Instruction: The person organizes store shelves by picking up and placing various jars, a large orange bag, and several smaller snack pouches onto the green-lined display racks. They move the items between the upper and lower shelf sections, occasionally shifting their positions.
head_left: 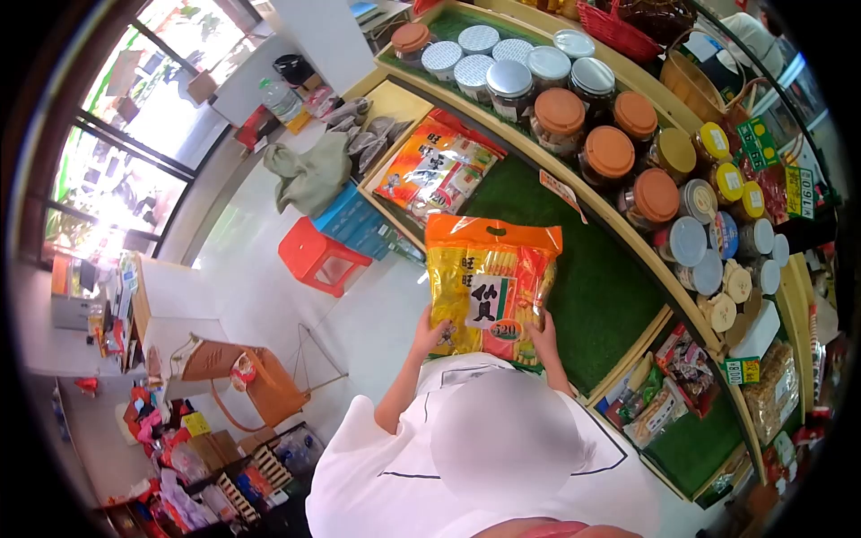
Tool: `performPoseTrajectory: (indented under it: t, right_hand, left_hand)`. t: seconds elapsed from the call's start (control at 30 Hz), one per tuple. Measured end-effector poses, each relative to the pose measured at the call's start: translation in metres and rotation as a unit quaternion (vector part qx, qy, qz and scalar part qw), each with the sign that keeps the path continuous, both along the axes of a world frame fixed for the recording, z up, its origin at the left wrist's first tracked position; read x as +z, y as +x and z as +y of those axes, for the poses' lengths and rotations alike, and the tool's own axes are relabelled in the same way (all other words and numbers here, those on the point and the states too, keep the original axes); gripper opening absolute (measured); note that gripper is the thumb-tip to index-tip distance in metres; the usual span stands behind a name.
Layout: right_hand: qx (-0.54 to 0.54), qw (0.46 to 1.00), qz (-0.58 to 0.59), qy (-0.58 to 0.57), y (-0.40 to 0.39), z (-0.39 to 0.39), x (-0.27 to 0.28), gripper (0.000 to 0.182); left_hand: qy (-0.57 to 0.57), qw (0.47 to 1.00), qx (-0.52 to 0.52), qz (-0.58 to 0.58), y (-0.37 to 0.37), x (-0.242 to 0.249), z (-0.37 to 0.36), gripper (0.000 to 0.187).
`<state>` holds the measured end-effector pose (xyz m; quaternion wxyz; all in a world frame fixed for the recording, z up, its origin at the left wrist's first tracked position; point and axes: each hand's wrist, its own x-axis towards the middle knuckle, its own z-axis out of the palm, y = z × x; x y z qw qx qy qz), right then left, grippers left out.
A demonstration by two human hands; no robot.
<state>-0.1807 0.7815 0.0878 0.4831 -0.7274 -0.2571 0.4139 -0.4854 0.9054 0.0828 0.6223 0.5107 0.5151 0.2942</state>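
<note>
A large yellow snack bag (448, 278) with an orange top and a die-cut handle hole stands in front of my chest, between both hands. Its front carries large Chinese characters and the number 520. My left hand (437, 334) grips its lower left side, and my right hand (543, 334) grips the lower right side. The fingers behind the bag are partly hidden. Just beyond it, an orange and red snack bag (430, 170) lies on the green-lined display shelf (583, 314).
Several lidded jars (609, 154) line the curved upper shelf. Packets (653, 403) fill a compartment at the right. Leftward are a red plastic stool (316, 255), blue boxes (352, 224) and a brown bag (269, 387) on a chair. A red basket (619, 31) stands at the back.
</note>
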Motion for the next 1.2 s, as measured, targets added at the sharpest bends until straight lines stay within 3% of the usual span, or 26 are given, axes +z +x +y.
performPoseTrajectory:
  t: [0.17, 0.27, 0.33, 0.4, 0.47, 0.5, 0.53, 0.57, 0.63, 0.7, 0.83, 0.93, 1.03, 1.1, 1.2]
  right_hand:
    - [-0.119, 0.991, 0.061, -0.021, -0.036, 0.039, -0.015, 0.053]
    - [-0.159, 0.986, 0.057, -0.008, -0.054, 0.079, -0.014, 0.053]
    - [-0.167, 0.984, 0.062, 0.026, -0.067, 0.134, 0.0, 0.053]
    - [-0.194, 0.973, 0.112, 0.048, -0.076, 0.201, 0.019, 0.056]
    - [-0.171, 0.973, 0.119, 0.101, -0.073, 0.266, 0.018, 0.055]
    - [-0.164, 0.97, 0.128, 0.126, -0.07, 0.297, 0.009, 0.054]
    - [-0.174, 0.966, 0.151, 0.121, -0.07, 0.328, 0.012, 0.054]
    - [-0.165, 0.964, 0.17, 0.122, -0.066, 0.352, 0.008, 0.056]
    - [-0.127, 0.986, 0.102, 0.015, -0.059, 0.389, -0.004, 0.068]
    - [-0.074, 0.984, -0.11, -0.122, -0.056, 0.4, -0.023, 0.07]
    - [0.059, 0.986, -0.08, -0.132, -0.057, 0.348, -0.025, 0.063]
    - [0.045, 0.99, -0.032, -0.132, -0.081, 0.257, -0.034, 0.055]
    - [-0.073, 0.972, 0.004, -0.221, -0.124, 0.133, -0.023, 0.048]
    - [-0.132, 0.952, -0.091, -0.262, -0.162, 0.028, -0.053, 0.045]
    - [-0.339, 0.86, -0.026, -0.381, -0.243, -0.111, -0.074, 0.042]
  left_hand:
    - [0.022, 0.995, -0.094, -0.011, -0.007, -0.037, 0.095, 0.061]
    - [-0.088, 0.99, -0.098, -0.053, -0.008, -0.024, 0.167, 0.062]
    - [0.086, 0.985, -0.144, 0.028, -0.014, -0.029, 0.233, 0.065]
    - [0.162, 0.976, -0.144, 0.023, -0.011, -0.017, 0.305, 0.066]
    - [0.21, 0.959, -0.149, 0.12, -0.006, -0.008, 0.375, 0.072]
    - [0.268, 0.943, -0.155, 0.123, -0.006, -0.054, 0.418, 0.074]
    - [0.269, 0.935, -0.181, 0.147, -0.001, -0.011, 0.447, 0.076]
    - [0.282, 0.908, -0.183, 0.25, 0.002, -0.009, 0.474, 0.078]
    - [0.319, 0.889, -0.176, 0.278, 0.004, -0.019, 0.506, 0.08]
    - [0.322, 0.849, -0.21, 0.362, 0.004, -0.022, 0.518, 0.079]
    - [0.25, 0.785, -0.346, 0.449, 0.004, -0.022, 0.492, 0.084]
    - [0.37, 0.774, -0.304, 0.414, -0.006, -0.054, 0.479, 0.079]
    - [0.437, 0.763, -0.277, 0.388, -0.005, -0.082, 0.478, 0.08]
    - [0.393, 0.783, -0.249, 0.412, 0.001, -0.064, 0.461, 0.083]
    - [0.366, 0.79, -0.126, 0.475, 0.008, -0.066, 0.415, 0.085]
